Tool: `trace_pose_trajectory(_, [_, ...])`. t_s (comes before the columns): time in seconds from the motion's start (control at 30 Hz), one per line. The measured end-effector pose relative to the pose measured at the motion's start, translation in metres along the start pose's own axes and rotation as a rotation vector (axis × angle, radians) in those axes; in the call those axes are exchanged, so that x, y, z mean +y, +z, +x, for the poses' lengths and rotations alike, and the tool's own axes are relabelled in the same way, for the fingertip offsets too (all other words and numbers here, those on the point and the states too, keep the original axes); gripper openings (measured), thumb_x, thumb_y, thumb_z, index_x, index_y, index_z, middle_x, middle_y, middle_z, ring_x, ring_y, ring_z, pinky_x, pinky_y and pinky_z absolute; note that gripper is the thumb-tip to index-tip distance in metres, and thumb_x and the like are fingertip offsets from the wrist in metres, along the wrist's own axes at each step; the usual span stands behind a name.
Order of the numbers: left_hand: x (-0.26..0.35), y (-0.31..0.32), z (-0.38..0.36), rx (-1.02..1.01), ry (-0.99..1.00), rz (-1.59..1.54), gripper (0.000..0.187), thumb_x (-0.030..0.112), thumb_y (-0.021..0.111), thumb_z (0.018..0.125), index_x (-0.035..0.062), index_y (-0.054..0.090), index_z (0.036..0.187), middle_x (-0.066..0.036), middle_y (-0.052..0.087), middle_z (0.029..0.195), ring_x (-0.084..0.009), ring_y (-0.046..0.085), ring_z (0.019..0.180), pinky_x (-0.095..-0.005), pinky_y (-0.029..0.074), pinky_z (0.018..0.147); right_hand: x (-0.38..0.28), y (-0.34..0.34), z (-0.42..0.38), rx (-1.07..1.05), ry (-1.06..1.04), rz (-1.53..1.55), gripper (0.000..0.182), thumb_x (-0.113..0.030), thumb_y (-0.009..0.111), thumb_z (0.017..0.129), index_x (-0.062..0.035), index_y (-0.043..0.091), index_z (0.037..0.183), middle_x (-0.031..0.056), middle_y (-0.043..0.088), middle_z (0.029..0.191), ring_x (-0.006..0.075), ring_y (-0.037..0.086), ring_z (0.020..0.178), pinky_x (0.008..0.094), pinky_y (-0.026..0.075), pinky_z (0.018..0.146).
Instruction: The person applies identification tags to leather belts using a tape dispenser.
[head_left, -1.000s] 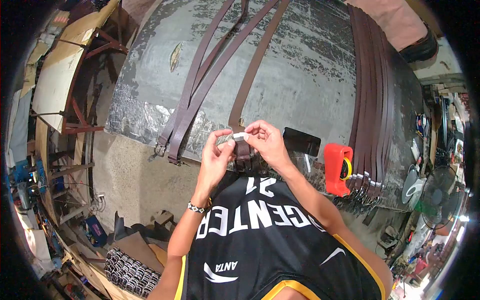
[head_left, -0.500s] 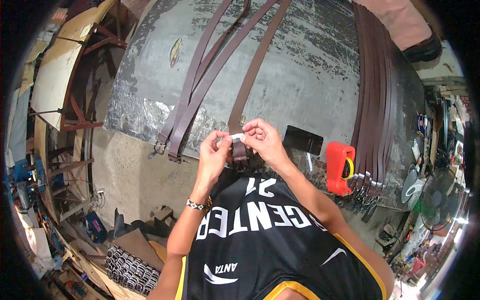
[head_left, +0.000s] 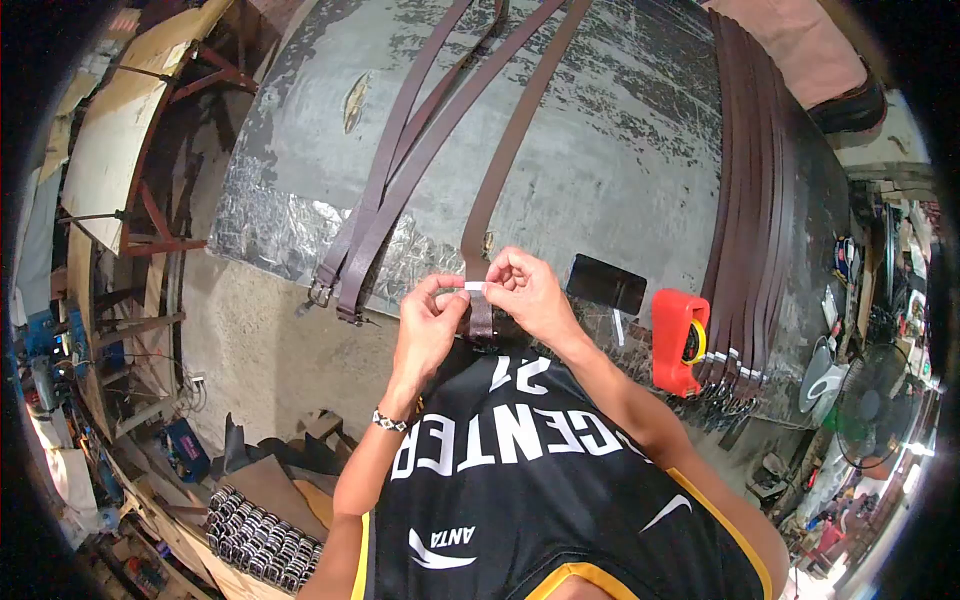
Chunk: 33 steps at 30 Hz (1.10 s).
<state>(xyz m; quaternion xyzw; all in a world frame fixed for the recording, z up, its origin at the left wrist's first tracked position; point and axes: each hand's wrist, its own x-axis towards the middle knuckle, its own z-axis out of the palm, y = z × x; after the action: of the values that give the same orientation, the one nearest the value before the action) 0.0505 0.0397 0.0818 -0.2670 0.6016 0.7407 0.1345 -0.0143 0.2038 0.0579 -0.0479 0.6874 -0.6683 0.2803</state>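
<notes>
A brown belt [head_left: 522,135] runs down the table to its near edge, where a short white strip [head_left: 474,286] lies across it. My left hand [head_left: 430,312] pinches at the strip's left end, thumb against forefinger. On the other side, my right hand [head_left: 526,298] is closed with its thumb and forefinger on the right end of the strip. Below the strip, the belt's lower part [head_left: 481,322] hangs in front of the black jersey. Whether the strip is stuck to the belt is hidden by the fingers.
Several brown belts [head_left: 385,190] with buckles lie to the left, and a row of belts [head_left: 745,190] with white bands lies to the right. A black phone [head_left: 606,284], a white paper strip [head_left: 618,327] and a red tape dispenser [head_left: 680,345] are near the front edge. Buckles [head_left: 262,540] are stacked lower left.
Both hands have shifted slightly down and closer together around the white strip, which now sits across the belt. The belt's near part has straightened a little.
</notes>
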Motion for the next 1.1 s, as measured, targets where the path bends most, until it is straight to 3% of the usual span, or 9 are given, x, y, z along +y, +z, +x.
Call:
trace_pose_trajectory(0.6, [0.007,-0.007,-0.004,-0.116,0.014,-0.139,0.006,0.004,0.061,0.095,0.0001,0.057,0.097,0.001,0.058,0.072,-0.0047,0.049,0.06,-0.0215,0.039,0.053,-0.023,0.004,-0.023,0.013,-0.033,0.082,0.011,-0.004,0.069,0.088,-0.0003,0.06,0.093,-0.0008,0.058,0.081,0.0039,0.053,0.071,0.0197,0.045,0.063])
trace_pose_trajectory(1.0, [0.011,-0.004,-0.012,-0.19,0.031,-0.03,0.009,0.005,0.061,0.096,-0.0019,0.057,0.1,-0.009,0.071,0.08,-0.0089,0.063,0.069,-0.0229,0.05,0.059,-0.022,-0.008,-0.036,-0.046,0.004,0.05,0.014,-0.004,0.071,0.088,-0.0002,0.061,0.097,-0.0019,0.059,0.085,0.0026,0.053,0.074,0.0185,0.045,0.066])
trace_pose_trajectory(1.1, [0.013,0.0,-0.012,-0.185,0.04,-0.041,0.01,0.006,0.061,0.097,-0.0016,0.057,0.1,-0.007,0.07,0.078,-0.0074,0.062,0.069,-0.0225,0.049,0.06,-0.029,-0.007,-0.037,-0.006,-0.039,0.068,0.015,-0.006,0.071,0.088,-0.0004,0.06,0.097,-0.0014,0.059,0.082,0.0031,0.053,0.073,0.0192,0.045,0.065])
